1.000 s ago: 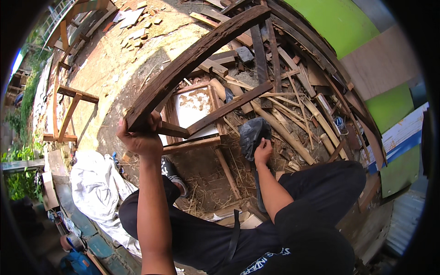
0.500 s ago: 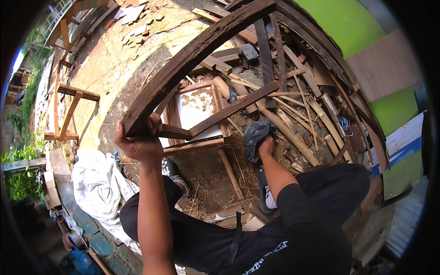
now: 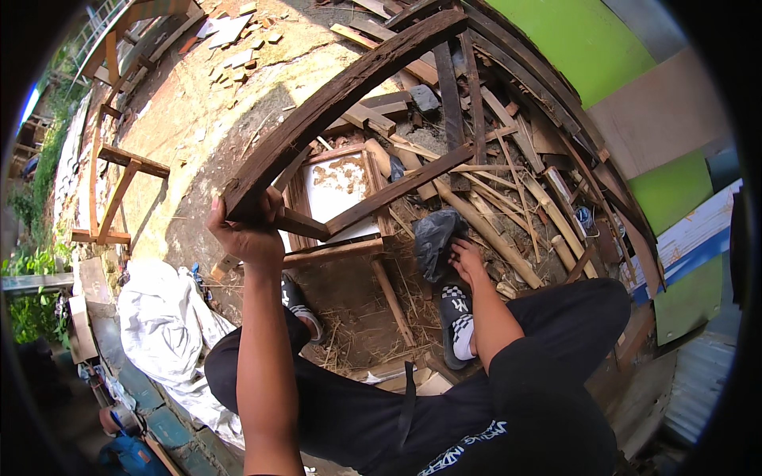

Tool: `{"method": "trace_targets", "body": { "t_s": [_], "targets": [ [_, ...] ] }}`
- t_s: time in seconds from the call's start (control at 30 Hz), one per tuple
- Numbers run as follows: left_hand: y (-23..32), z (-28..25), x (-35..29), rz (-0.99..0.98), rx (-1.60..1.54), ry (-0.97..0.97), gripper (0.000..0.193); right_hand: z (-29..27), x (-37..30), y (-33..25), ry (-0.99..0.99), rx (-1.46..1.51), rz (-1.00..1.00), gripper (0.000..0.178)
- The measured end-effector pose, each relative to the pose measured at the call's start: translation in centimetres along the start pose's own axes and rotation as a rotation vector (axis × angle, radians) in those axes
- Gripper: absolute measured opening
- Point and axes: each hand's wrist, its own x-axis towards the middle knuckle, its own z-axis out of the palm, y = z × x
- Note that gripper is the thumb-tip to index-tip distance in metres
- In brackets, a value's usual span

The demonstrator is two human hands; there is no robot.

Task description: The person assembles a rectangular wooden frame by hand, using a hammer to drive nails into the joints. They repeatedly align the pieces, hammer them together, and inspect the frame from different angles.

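My left hand (image 3: pixel 248 230) grips the near end of a long dark weathered wooden beam (image 3: pixel 349 87), part of an old frame with cross slats (image 3: pixel 401 186) that reaches up and away. Lower right, my right hand (image 3: pixel 468 258) rests on a black plastic bag (image 3: pixel 435 238) lying on the ground by my foot. Under the frame sits a small wooden frame with a white panel (image 3: pixel 337 190). Both my feet wear black sandals (image 3: pixel 456 313) on straw-covered dirt.
A heap of scrap timber and sticks (image 3: pixel 516 182) lies to the right against a green wall (image 3: pixel 587 40). A wooden trestle (image 3: pixel 111 186) stands at left on bare ground. A white sheet (image 3: pixel 163 325) lies at lower left, beside a blue bag (image 3: pixel 127 456).
My left hand has kept hold of the beam and raised it slightly toward me. My right hand stays on the black bag, having dropped a little lower.
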Motion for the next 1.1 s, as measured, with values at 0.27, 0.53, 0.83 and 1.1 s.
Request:
{"method": "trace_targets", "body": {
  "t_s": [0.27,0.53,0.83,1.1],
  "targets": [
    [0.0,1.1,0.1,-0.067,0.065,0.091,0.061,-2.6,-6.2,-4.2,-0.48,0.409,-0.029,0.019],
    [-0.8,0.7,0.2,-0.066,0.073,0.051,0.062,-0.9,-8.7,-9.2,-0.662,0.299,-0.224,0.022],
    [-0.6,0.9,0.0,-0.055,0.014,-0.03,0.052,11.6,-20.4,-25.1,-0.934,0.004,-0.606,0.011],
    [-0.6,0.8,-0.1,-0.102,-0.082,-0.019,0.054,27.1,-31.8,-34.3,-1.072,-0.525,-0.829,0.03]
  ]
}}
